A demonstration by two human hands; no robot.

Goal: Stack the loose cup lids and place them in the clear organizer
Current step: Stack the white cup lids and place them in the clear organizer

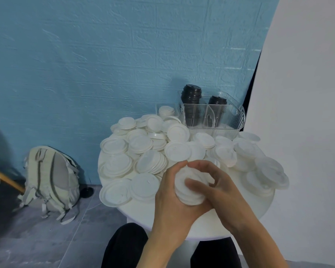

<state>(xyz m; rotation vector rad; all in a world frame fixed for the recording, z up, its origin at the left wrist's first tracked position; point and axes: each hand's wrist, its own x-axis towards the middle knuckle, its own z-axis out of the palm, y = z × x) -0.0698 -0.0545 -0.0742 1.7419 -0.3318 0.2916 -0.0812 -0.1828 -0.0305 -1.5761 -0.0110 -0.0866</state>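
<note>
Squaring a short stack of white plastic cup lids [189, 187] above the near edge of the round white table [211, 223], the left hand [172, 192] cups it from below and beside while the right hand [219, 187] curls over its top, likely to seat the rims together. Beyond, loose white lids [143, 151] heap across the tabletop. At the far right edge stands the clear ribbed plastic organizer [213, 115], holding two columns of black lids [191, 94], its front compartments looking free for this stack.

White lids [141, 149] heaped loose across table. Small stack [190, 190] held tilted above near edge. Clear organizer [214, 118] set at far side, two black lid stacks [191, 94] inside.
</note>
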